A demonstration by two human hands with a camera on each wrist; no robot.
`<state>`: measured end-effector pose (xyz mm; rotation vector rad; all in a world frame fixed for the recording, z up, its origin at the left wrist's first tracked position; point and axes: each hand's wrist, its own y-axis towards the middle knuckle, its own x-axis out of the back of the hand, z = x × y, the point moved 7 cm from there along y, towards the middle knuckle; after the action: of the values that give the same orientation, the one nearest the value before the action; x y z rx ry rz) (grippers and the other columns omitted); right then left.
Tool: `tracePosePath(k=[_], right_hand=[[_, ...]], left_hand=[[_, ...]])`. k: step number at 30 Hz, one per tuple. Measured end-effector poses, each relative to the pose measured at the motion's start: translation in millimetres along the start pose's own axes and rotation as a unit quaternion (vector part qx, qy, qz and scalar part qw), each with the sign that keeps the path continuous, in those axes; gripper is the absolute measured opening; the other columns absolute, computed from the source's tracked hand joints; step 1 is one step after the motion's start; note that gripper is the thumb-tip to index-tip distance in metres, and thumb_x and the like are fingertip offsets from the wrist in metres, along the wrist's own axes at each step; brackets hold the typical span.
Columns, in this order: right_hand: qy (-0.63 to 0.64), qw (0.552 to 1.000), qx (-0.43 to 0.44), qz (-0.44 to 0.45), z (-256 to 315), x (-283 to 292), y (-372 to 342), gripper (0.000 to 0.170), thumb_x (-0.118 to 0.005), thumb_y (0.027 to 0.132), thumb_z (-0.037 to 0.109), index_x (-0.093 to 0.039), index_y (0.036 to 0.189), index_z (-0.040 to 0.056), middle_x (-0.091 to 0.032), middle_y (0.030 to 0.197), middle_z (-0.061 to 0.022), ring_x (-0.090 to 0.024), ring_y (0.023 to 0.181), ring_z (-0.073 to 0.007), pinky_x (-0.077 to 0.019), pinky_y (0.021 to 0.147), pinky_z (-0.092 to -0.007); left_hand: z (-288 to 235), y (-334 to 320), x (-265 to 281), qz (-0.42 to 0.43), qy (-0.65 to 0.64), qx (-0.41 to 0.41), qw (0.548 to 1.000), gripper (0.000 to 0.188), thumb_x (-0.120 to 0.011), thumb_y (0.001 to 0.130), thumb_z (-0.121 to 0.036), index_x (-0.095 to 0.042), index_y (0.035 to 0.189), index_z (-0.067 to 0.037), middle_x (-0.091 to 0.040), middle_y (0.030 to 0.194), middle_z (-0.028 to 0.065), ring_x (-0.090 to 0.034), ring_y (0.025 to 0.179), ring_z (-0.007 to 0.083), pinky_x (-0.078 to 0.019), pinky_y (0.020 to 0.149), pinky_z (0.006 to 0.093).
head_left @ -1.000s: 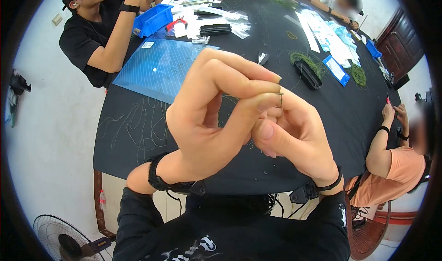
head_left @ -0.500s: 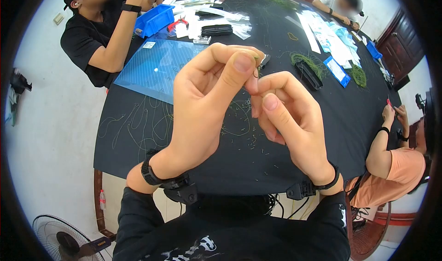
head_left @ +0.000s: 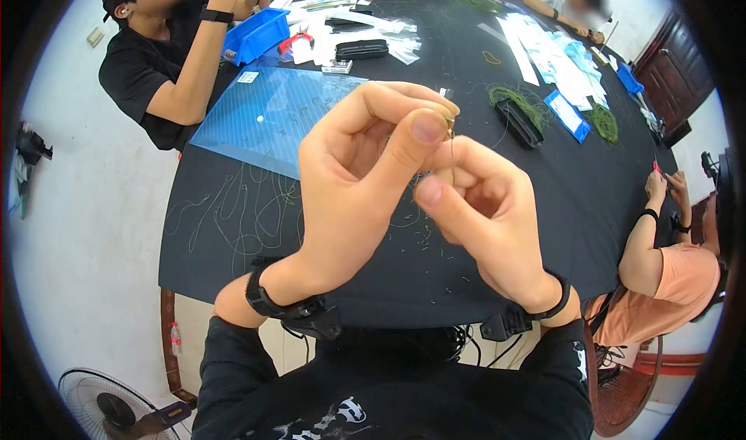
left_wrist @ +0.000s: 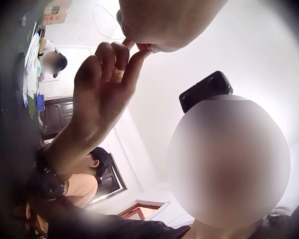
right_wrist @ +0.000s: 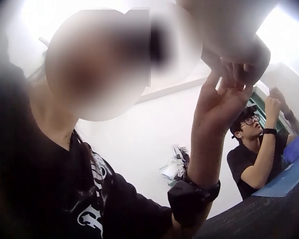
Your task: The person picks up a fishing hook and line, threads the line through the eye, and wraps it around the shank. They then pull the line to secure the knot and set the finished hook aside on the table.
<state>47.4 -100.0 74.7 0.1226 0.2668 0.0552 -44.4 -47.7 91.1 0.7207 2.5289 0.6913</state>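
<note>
In the head view, my left hand (head_left: 350,184) pinches a small, thin greenish piece (head_left: 451,125) between thumb and forefinger, above the table. A fine line hangs from it past the fingers of my right hand (head_left: 501,219), which are bent just below and to the right. Whether the right fingers hold that line is hidden. The left wrist view shows my right hand (left_wrist: 102,92) reaching up to the fingers of my left hand (left_wrist: 169,22). From the right wrist, my left hand (right_wrist: 217,117) meets my right hand (right_wrist: 234,40); the small piece cannot be made out.
Loose thin lines (head_left: 241,207) and tiny bits (head_left: 426,242) lie on the black table (head_left: 373,296). Beyond are a blue translucent sheet (head_left: 252,121), a blue bin (head_left: 256,36), a black case (head_left: 519,123) with green thread, and white papers (head_left: 571,71). Other people sit around the table.
The left hand first moved up and left, opening a gap, then came back right and slightly down. The right hand's fingers have moved left, close against the left fingers again.
</note>
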Motion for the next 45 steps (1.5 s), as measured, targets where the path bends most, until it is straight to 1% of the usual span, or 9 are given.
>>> tracePosePath(k=[5,9,14,18,25,30,37,40,45], right_hand=[[-0.054,0.998,0.039,0.011,0,-1,-7,0.011,-0.061,0.086,0.008,-0.059,0.092,-0.0006,-0.057,0.070,0.0034,-0.044,0.059,0.0025,-0.0315,0.048,-0.0147],[-0.180,0.978,0.104,-0.020,12,-2,-13,0.006,-0.063,0.083,0.004,-0.060,0.085,-0.0001,-0.056,0.068,0.0016,-0.043,0.055,0.0015,-0.0298,0.046,-0.0161],[-0.350,0.876,0.331,-0.010,43,-13,-28,0.007,-0.053,0.085,0.000,-0.057,0.088,-0.0046,-0.058,0.075,-0.0111,-0.045,0.058,-0.0096,-0.0330,0.050,-0.0211],[-0.386,0.837,0.388,-0.017,54,-13,-34,0.007,-0.052,0.084,0.001,-0.057,0.086,-0.0034,-0.055,0.074,-0.0121,-0.044,0.059,-0.0115,-0.0318,0.050,-0.0212],[-0.397,0.840,0.369,0.011,61,-12,-33,0.010,-0.051,0.086,0.007,-0.056,0.084,-0.0020,-0.054,0.075,-0.0119,-0.044,0.062,-0.0122,-0.0334,0.053,-0.0226],[-0.358,0.870,0.336,0.047,60,-8,-29,0.010,-0.052,0.085,0.008,-0.056,0.082,-0.0013,-0.055,0.073,-0.0124,-0.046,0.063,-0.0135,-0.0337,0.053,-0.0238],[-0.328,0.876,0.345,0.076,60,-8,-30,0.008,-0.054,0.082,0.009,-0.057,0.080,0.0008,-0.056,0.069,-0.0099,-0.047,0.062,-0.0145,-0.0338,0.056,-0.0275],[-0.356,0.862,0.351,0.086,63,-10,-30,0.007,-0.053,0.082,0.007,-0.057,0.081,0.0008,-0.057,0.072,-0.0111,-0.047,0.063,-0.0150,-0.0344,0.057,-0.0274],[-0.472,0.792,0.386,0.032,76,-12,-41,0.008,-0.049,0.082,0.003,-0.055,0.085,-0.0020,-0.056,0.091,-0.0203,-0.048,0.064,-0.0143,-0.0406,0.058,-0.0228]], left_hand=[[-6,-1,1,0.001,0.022,-0.060,0.998,0.009,-0.063,0.084,-0.008,-0.059,0.084,0.000,-0.061,0.093,0.0103,-0.056,0.087,0.0127,-0.0440,0.077,0.0259],[-16,0,2,0.005,0.135,-0.127,0.983,0.016,-0.060,0.088,-0.015,-0.056,0.083,0.000,-0.056,0.093,0.0084,-0.051,0.082,0.0111,-0.0392,0.074,0.0239],[-35,-2,2,0.008,0.318,-0.237,0.918,0.012,-0.064,0.083,-0.008,-0.057,0.083,0.002,-0.057,0.092,0.0101,-0.052,0.081,0.0128,-0.0403,0.071,0.0235],[-44,-6,-3,0.023,0.368,-0.305,0.878,0.011,-0.067,0.078,-0.004,-0.060,0.082,0.002,-0.058,0.091,0.0111,-0.053,0.080,0.0141,-0.0426,0.070,0.0241],[-51,-12,-11,0.038,0.431,-0.360,0.826,0.013,-0.071,0.069,-0.001,-0.063,0.079,0.000,-0.060,0.091,0.0097,-0.052,0.077,0.0146,-0.0430,0.069,0.0246],[-58,-16,-17,0.039,0.515,-0.414,0.749,0.018,-0.076,0.064,-0.007,-0.065,0.077,-0.008,-0.064,0.090,0.0013,-0.047,0.077,0.0127,-0.0358,0.066,0.0242],[-58,-25,-21,0.041,0.553,-0.393,0.733,0.024,-0.077,0.064,-0.017,-0.066,0.086,-0.017,-0.063,0.095,-0.0081,-0.042,0.079,0.0114,-0.0346,0.065,0.0243],[-58,-28,-22,0.033,0.569,-0.383,0.727,0.024,-0.076,0.065,-0.018,-0.066,0.087,-0.019,-0.063,0.096,-0.0096,-0.043,0.081,0.0117,-0.0349,0.066,0.0246],[-62,-27,-20,0.022,0.583,-0.360,0.728,0.023,-0.076,0.067,-0.019,-0.066,0.087,-0.020,-0.062,0.096,-0.0105,-0.042,0.083,0.0120,-0.0351,0.067,0.0249]])
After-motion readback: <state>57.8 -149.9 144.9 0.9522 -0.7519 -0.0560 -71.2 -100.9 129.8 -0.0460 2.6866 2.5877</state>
